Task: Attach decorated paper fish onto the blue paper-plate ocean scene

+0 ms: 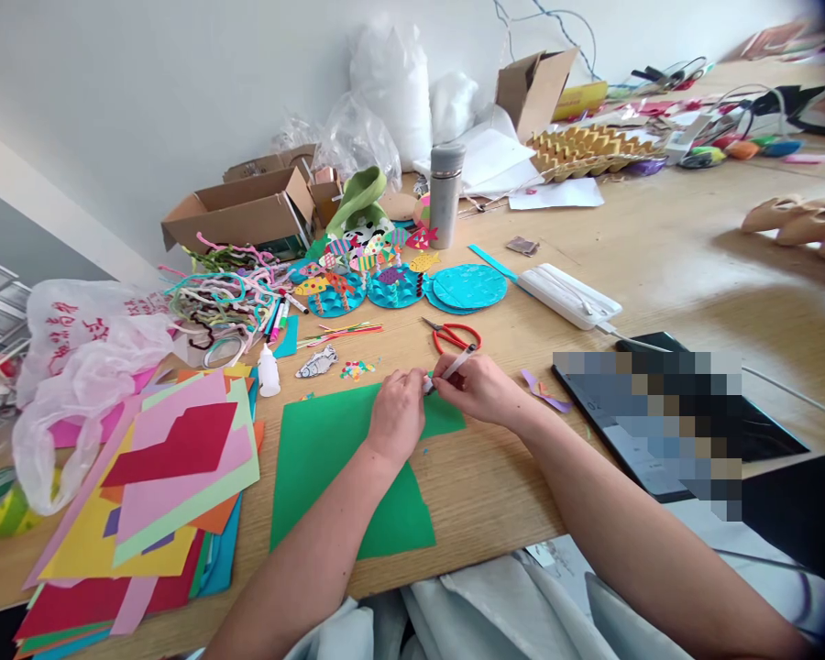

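Note:
My right hand [478, 390] is closed around a slim white marker [459, 361] with a dark end, tilted up to the right. Fingers pinched together, my left hand [399, 412] meets it above a green paper sheet [344, 467]. Something small sits between the left fingertips, too hidden to name. Just beyond the hands lie orange-handled scissors [457, 337]. Tiny coloured paper bits [358, 369] and a black-and-white paper fish [317, 361] rest beyond the sheet's far edge.
Stacked coloured paper [185, 458] and a glue bottle [268, 371] are on the left. Blue discs carrying paper fish [391, 284] stand behind, near a grey thermos [446, 197]. A white power bank [570, 295] and a tablet [611, 422] lie on the right.

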Available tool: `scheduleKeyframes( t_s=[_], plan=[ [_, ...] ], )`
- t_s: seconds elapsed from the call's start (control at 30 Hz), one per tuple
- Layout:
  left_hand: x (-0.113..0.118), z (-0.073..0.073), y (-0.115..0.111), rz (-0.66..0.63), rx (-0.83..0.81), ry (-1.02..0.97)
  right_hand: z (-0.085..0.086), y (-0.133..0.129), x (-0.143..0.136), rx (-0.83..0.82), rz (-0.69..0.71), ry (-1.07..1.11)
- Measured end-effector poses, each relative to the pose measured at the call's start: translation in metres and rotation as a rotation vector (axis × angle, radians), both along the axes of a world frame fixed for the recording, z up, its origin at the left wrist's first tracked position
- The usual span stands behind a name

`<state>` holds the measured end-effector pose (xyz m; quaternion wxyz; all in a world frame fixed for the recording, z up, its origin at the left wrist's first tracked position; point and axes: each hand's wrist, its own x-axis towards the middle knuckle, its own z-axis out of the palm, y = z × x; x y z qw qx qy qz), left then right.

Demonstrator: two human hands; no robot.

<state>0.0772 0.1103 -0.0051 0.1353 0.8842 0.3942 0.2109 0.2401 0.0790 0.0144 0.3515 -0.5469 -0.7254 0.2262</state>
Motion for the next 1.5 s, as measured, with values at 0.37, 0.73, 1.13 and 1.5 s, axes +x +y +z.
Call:
scheduleKeyframes(
  t_s=[0.37,0.73,1.13,1.5],
  plan=[
    [-0.0003,0.0024,-0.0025,0.002,0.030,0.035,0.0033,0.0002,0.0004,-0.020,-0.012,0.015],
    [-0.0004,0.0010,-0.0022,0.004,0.026,0.025,0.0039,0.0008,0.0017,-0.019,-0.021,0.027],
    [0.0004,0.0015,-0.0025,0.000,0.044,0.033,0.0039,0.0013,0.0037,-0.037,-0.033,0.045],
    [0.0002,0.0017,-0.0030,-0.003,0.073,0.057,0.0022,0.0022,0.0048,-0.053,-0.037,0.060]
  ],
)
